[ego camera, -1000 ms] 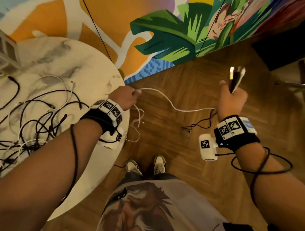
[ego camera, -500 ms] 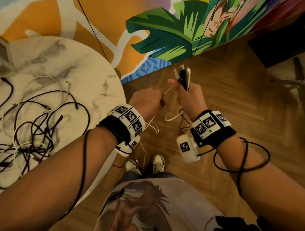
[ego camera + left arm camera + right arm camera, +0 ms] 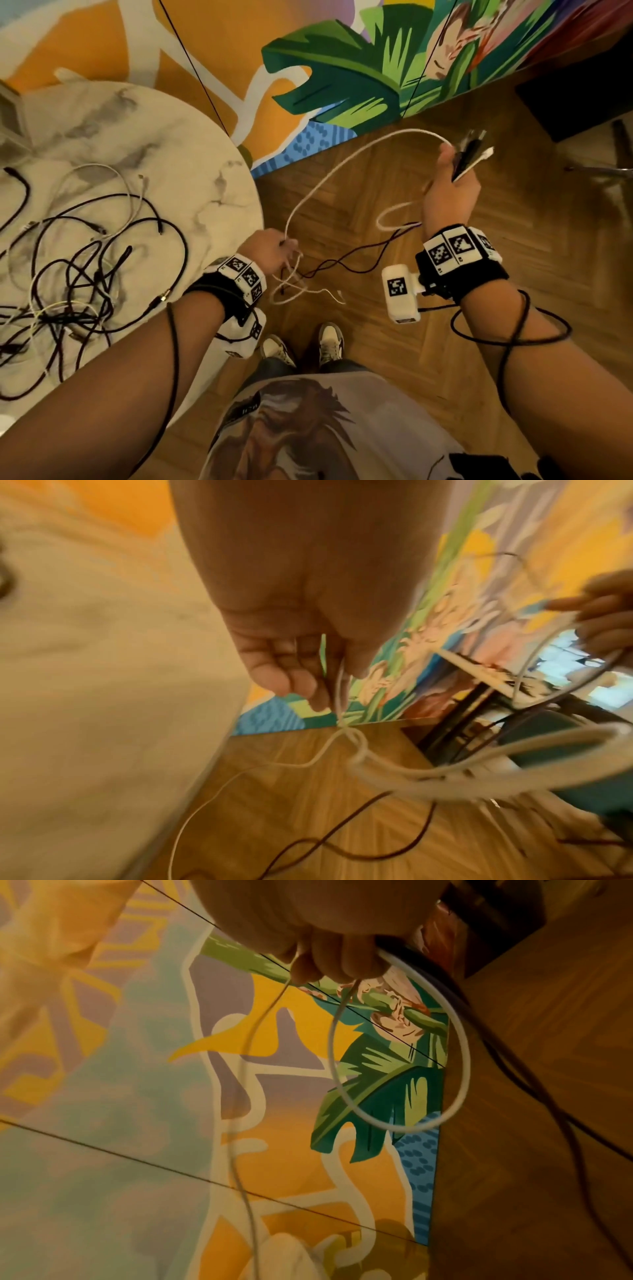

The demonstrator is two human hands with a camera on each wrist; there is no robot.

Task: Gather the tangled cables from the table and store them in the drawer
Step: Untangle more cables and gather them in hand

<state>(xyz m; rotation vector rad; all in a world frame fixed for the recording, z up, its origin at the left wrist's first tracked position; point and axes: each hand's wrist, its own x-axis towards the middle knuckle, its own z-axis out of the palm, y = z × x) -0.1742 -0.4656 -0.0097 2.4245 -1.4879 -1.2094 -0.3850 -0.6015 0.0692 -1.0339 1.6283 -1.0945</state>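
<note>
I hold a white cable (image 3: 329,174) over the floor, and it arcs from one hand to the other. My left hand (image 3: 287,250) pinches it beside the table edge, with its loose end looping below; the pinch shows in the left wrist view (image 3: 339,696). My right hand (image 3: 455,164) grips a bunch of cable ends, white and black plugs sticking out on top. A dark cable (image 3: 346,263) hangs from that fist toward my left hand. In the right wrist view the curled fingers (image 3: 329,958) hold a white loop (image 3: 459,1069). A tangle of black and white cables (image 3: 85,260) lies on the round marble table (image 3: 191,154). No drawer is in view.
A painted mural wall (image 3: 342,78) runs behind the table. Wooden floor lies under my hands, and my shoes (image 3: 329,342) stand near the table edge. Dark furniture (image 3: 582,92) and a metal leg (image 3: 609,168) stand at the far right. A pale box (image 3: 10,116) sits at the table's far left.
Half a second ago my hands were close together. They have drawn apart: the right hand went right and up, the left went down by the table edge, and the white cable spread into an arc.
</note>
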